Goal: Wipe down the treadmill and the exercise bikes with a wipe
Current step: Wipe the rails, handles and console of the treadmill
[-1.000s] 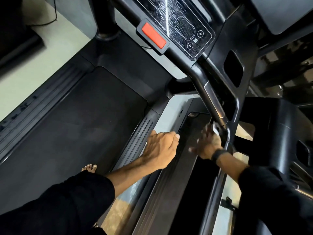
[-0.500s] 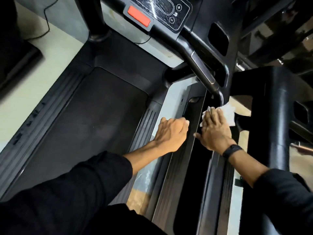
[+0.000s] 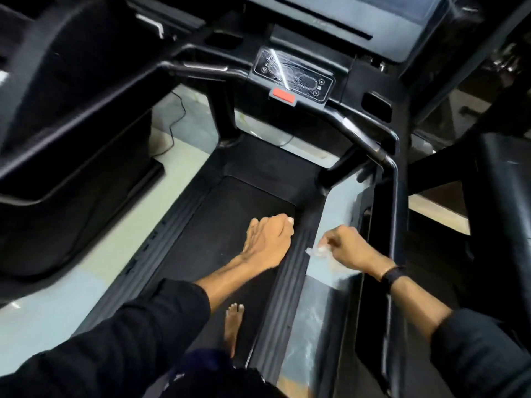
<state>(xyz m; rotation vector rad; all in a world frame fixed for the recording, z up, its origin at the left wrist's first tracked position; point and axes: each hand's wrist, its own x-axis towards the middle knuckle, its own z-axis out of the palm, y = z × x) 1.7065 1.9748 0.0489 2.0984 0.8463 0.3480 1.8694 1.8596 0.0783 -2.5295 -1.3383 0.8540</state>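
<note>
A black treadmill fills the view, its belt point(image 3: 230, 214) running down the middle and its control panel point(image 3: 296, 77) with a red stop tab above. My right hand point(image 3: 349, 248) hangs over the gap beside the treadmill's right side rail point(image 3: 290, 277) and pinches a crumpled white wipe point(image 3: 317, 250), which looks blurred. My left hand point(image 3: 268, 239) hovers over the right edge of the belt with loosely curled fingers and holds nothing. The right handrail point(image 3: 365, 139) slopes down from the console.
My bare foot point(image 3: 233, 326) stands on the belt near the bottom. A second black machine point(image 3: 71, 139) stands at the left across a strip of grey floor point(image 3: 51, 314). Another treadmill's deck point(image 3: 382, 254) lies at the right. A cable point(image 3: 175, 122) runs on the floor.
The camera swung left and up, bringing the whole console into view. My right hand left the neighbouring machine's handrail end and came back with the wipe bunched. My left hand shifted over the belt.
</note>
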